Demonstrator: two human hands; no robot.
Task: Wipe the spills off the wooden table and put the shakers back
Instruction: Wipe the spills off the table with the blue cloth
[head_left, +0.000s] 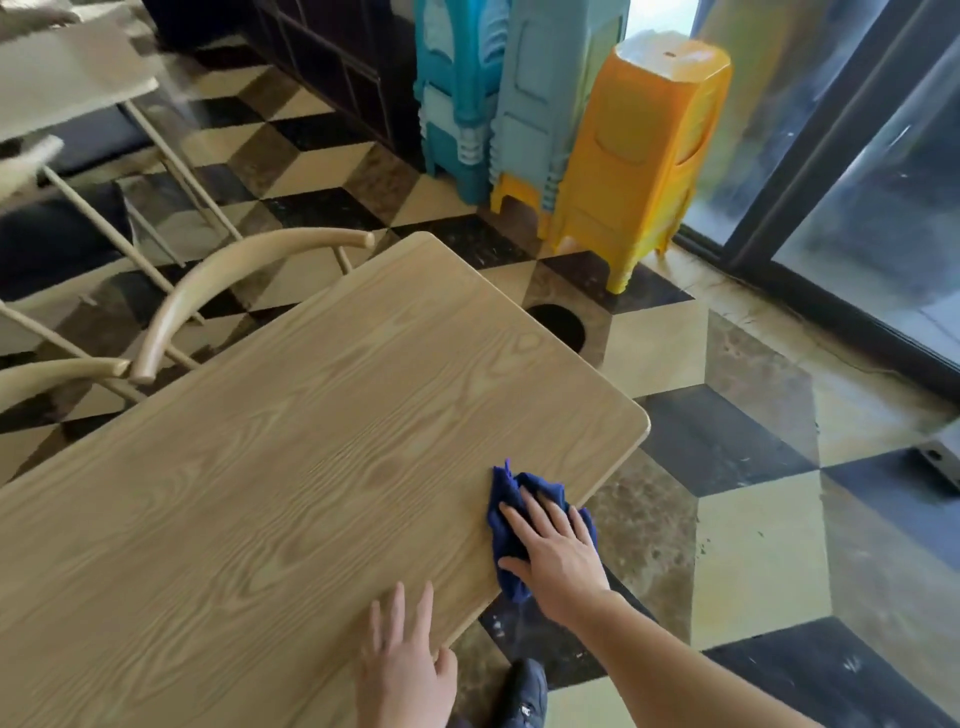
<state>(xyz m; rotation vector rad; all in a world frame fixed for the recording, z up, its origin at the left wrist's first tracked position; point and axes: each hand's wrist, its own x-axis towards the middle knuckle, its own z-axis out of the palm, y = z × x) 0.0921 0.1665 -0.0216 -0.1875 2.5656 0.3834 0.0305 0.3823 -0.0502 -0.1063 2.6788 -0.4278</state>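
The light wooden table (291, 467) fills the left and middle of the head view. A crumpled blue cloth (506, 519) lies at the table's right edge, partly hanging over it. My right hand (553, 551) presses flat on the cloth with straight, spread fingers. My left hand (402, 670) rests flat on the table's near edge, fingers straight, thumb by the rim. No shakers are in view. I cannot make out any spill on the wood.
Two curved wooden chair backs (218, 280) stand at the table's left side. Stacked plastic stools, teal (457, 98) and orange (639, 156), stand on the chequered floor beyond. A glass door (857, 208) is at the right. My dark shoe (524, 691) shows below the table edge.
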